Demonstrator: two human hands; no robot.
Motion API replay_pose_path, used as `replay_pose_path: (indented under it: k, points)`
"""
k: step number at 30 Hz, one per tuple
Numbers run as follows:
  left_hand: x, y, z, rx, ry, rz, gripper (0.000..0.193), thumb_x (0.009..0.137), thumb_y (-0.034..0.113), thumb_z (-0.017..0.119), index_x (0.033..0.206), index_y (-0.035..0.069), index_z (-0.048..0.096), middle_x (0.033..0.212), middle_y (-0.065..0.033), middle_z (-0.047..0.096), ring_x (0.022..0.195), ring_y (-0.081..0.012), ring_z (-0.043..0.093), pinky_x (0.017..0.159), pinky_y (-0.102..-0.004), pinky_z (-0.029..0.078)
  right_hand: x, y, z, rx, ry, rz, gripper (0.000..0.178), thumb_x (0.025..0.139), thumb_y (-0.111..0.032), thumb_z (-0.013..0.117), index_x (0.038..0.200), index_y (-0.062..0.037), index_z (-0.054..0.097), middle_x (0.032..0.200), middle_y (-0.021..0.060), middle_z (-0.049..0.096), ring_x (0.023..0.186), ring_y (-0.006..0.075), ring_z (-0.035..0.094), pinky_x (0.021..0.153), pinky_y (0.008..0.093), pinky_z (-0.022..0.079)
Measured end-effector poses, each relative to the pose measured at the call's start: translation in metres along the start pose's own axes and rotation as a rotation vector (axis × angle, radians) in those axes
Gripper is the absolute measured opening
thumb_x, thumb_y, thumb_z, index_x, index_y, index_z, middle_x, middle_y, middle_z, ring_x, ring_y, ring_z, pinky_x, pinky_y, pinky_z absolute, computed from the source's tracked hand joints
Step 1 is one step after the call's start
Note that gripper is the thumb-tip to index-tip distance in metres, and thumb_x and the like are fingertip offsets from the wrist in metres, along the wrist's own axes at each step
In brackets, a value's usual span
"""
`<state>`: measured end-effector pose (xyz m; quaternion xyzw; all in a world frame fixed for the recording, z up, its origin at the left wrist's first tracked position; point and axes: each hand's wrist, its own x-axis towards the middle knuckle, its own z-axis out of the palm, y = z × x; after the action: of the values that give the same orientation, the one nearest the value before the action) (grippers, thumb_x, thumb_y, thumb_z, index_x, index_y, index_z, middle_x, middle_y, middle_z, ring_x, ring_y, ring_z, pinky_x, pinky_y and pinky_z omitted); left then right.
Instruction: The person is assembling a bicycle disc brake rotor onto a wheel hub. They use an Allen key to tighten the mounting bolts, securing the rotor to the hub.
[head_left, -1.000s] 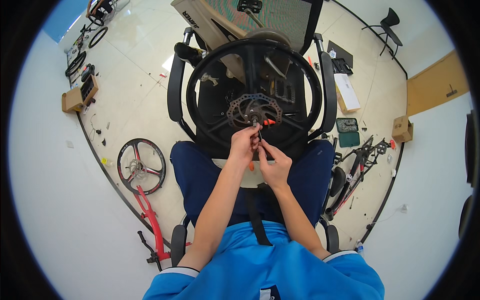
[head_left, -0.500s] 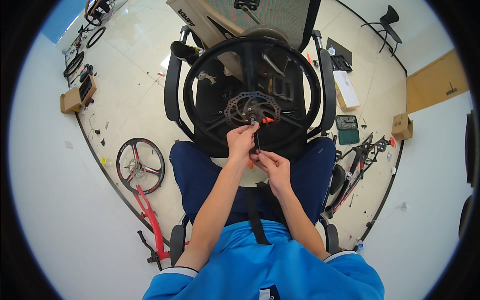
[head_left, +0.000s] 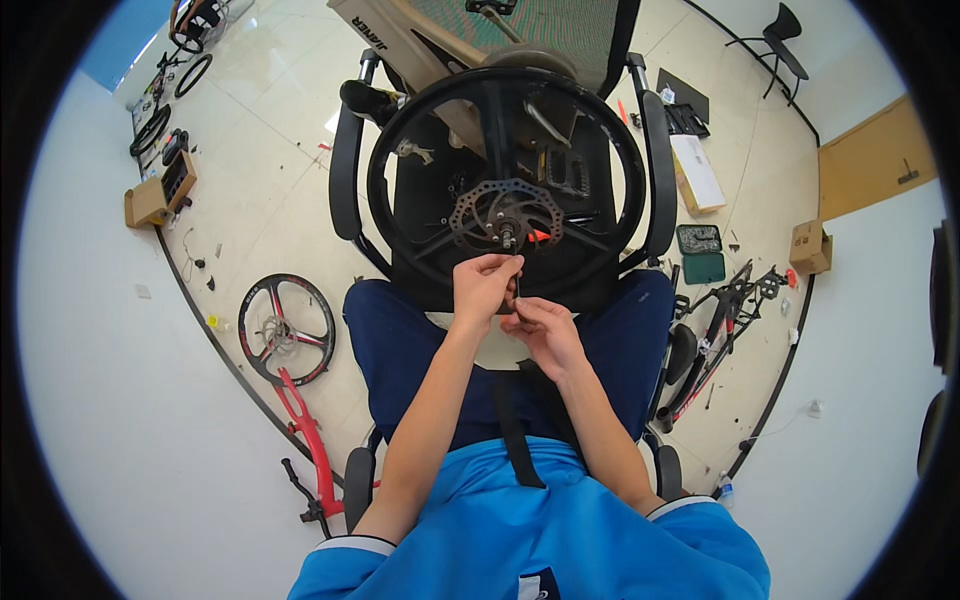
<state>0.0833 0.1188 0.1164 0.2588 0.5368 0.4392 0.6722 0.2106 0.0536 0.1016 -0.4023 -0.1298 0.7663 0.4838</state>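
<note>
A black spoked bicycle wheel (head_left: 374, 200) lies across an office chair seat before me. At its hub sits a drilled metal disc brake rotor (head_left: 466, 205), with the axle (head_left: 508, 236) pointing toward me. Just below that axle, my left hand (head_left: 484, 287) pinches the upper end of a thin dark rod (head_left: 517, 284). My right hand (head_left: 547, 333) has its fingertips closed on the rod's lower end. Fingers cover both ends, so its exact kind cannot be made out. Something red-orange (head_left: 540, 236) shows beside the rotor.
The chair's armrests (head_left: 345, 180) flank the wheel, and a beige bike frame (head_left: 415, 45) rests behind it. Pedals (head_left: 565, 172) lie on the seat. A three-spoke wheel (head_left: 287, 330) and red frame part (head_left: 312, 450) are left; a dark frame (head_left: 715, 345) and open green case (head_left: 702, 268) right.
My left fingertips have drawn back from the axle end toward me, so the axle now shows clear of them. My right hand still pinches the rod's lower end.
</note>
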Motion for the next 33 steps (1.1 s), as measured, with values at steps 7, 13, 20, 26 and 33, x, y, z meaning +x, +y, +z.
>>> replay_pose_path:
  k: [7, 13, 20, 26, 33]
  points:
    - [-0.001, -0.005, 0.001, -0.024, 0.032, 0.053, 0.016, 0.086, 0.012, 0.072, 0.084, -0.003, 0.068, 0.066, -0.0029, 0.061, 0.05, -0.0067, 0.051, 0.042, -0.0221, 0.039, -0.002, -0.002, 0.004, -0.02, 0.001, 0.007, 0.02, 0.093, -0.014, 0.062, 0.101, 0.0028, 0.068, 0.08, 0.0076, 0.068, 0.078, 0.0171, 0.066, 0.087, 0.0358, 0.053]
    - [-0.007, 0.0, 0.004, -0.009, 0.079, 0.035, 0.016, 0.087, 0.012, 0.072, 0.085, -0.004, 0.069, 0.068, -0.0028, 0.062, 0.051, -0.0061, 0.051, 0.041, -0.0216, 0.039, -0.001, 0.0, 0.005, -0.029, 0.018, 0.001, 0.021, 0.093, -0.015, 0.062, 0.101, 0.0037, 0.068, 0.08, 0.0078, 0.068, 0.077, 0.0172, 0.066, 0.086, 0.0355, 0.054]
    - [-0.006, 0.001, 0.005, 0.024, 0.11, 0.072, 0.017, 0.087, 0.013, 0.072, 0.083, -0.003, 0.069, 0.064, -0.0022, 0.06, 0.048, -0.0061, 0.049, 0.042, -0.0219, 0.038, -0.001, -0.001, 0.008, -0.025, -0.003, -0.018, 0.022, 0.094, -0.014, 0.061, 0.101, 0.0042, 0.068, 0.078, 0.0069, 0.067, 0.076, 0.0168, 0.065, 0.085, 0.0353, 0.054]
    - [-0.004, -0.002, 0.004, 0.066, 0.107, 0.067, 0.019, 0.085, 0.014, 0.074, 0.087, -0.005, 0.07, 0.072, -0.0045, 0.066, 0.055, -0.0067, 0.054, 0.046, -0.0226, 0.043, -0.003, 0.0, 0.011, -0.016, -0.002, -0.018, 0.023, 0.094, -0.015, 0.059, 0.101, 0.0048, 0.068, 0.077, 0.0062, 0.065, 0.075, 0.0164, 0.064, 0.085, 0.0351, 0.054]
    - [0.003, -0.007, 0.006, 0.094, 0.146, 0.139, 0.018, 0.085, 0.014, 0.074, 0.086, -0.004, 0.07, 0.067, -0.0026, 0.063, 0.051, -0.0055, 0.052, 0.043, -0.0208, 0.04, 0.001, 0.0, 0.006, 0.008, -0.043, -0.04, 0.021, 0.095, -0.018, 0.061, 0.098, 0.0016, 0.069, 0.078, 0.0061, 0.068, 0.075, 0.0174, 0.067, 0.081, 0.0321, 0.053]
